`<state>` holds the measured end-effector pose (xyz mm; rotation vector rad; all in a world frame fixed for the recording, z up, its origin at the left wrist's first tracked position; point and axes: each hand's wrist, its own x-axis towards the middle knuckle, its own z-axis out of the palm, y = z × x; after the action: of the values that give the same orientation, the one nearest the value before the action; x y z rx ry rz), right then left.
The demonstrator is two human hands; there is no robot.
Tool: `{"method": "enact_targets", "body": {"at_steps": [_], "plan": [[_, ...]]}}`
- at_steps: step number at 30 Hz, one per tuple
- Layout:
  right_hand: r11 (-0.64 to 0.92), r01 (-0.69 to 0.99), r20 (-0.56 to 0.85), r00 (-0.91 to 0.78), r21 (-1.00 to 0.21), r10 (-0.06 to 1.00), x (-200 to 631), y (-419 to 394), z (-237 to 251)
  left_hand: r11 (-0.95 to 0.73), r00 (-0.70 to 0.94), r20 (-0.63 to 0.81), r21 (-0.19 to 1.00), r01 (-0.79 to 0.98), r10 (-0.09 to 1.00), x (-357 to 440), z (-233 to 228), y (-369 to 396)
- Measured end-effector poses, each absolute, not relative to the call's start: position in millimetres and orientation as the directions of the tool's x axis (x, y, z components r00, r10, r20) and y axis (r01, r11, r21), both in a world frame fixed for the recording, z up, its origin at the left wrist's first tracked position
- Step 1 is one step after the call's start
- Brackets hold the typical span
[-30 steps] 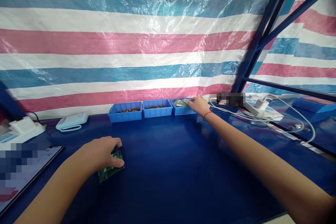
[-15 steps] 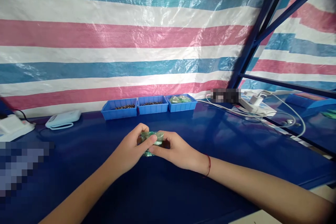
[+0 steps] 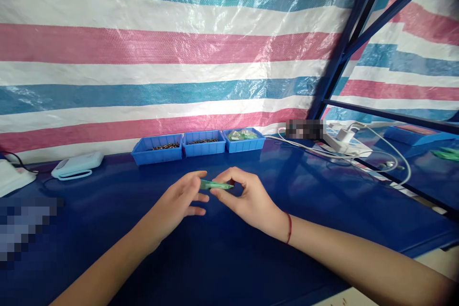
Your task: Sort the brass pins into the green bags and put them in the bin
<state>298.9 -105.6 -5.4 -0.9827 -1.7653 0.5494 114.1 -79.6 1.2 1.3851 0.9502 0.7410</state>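
A small flat green plastic packet [image 3: 223,185] is held above the blue table, seen nearly edge-on. My right hand [image 3: 247,196] pinches it between the thumb below and the fingers above. My left hand [image 3: 181,198] is at the packet's left end, its lower fingers spread apart. The packet's left tip meets or passes behind my left thumb; whether the thumb presses on it I cannot tell. What the packet contains is hidden. Beyond my hands stands a blue bin [image 3: 244,145] with similar clear and green packets in it.
Two more blue bins, a left one [image 3: 158,155] and a middle one [image 3: 205,148], contain small dark metal pieces. A light blue device [image 3: 77,165] lies at left. White cables [image 3: 403,167] and a power strip [image 3: 340,143] lie at right, near a blue metal frame [image 3: 333,71].
The packet has turned from showing its crinkled face to nearly edge-on. My left hand has shifted left and its fingers have spread. My right hand keeps its grip.
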Motion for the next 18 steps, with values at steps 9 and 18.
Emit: {"method": "enact_targets", "body": {"at_steps": [9,18], "plan": [[0.709,0.461,0.711,-0.209,-0.534,0.671,306.5,-106.4,1.2,0.082,0.454,-0.063,0.996,-0.022,0.889,114.4,-2.6,-79.0],[-0.004,-0.173,0.05,-0.309,-0.985,0.95,291.2,-109.1,2.1,-0.481,0.315,0.387,0.816,0.321,0.867,111.8,-6.8,-77.7]]}}
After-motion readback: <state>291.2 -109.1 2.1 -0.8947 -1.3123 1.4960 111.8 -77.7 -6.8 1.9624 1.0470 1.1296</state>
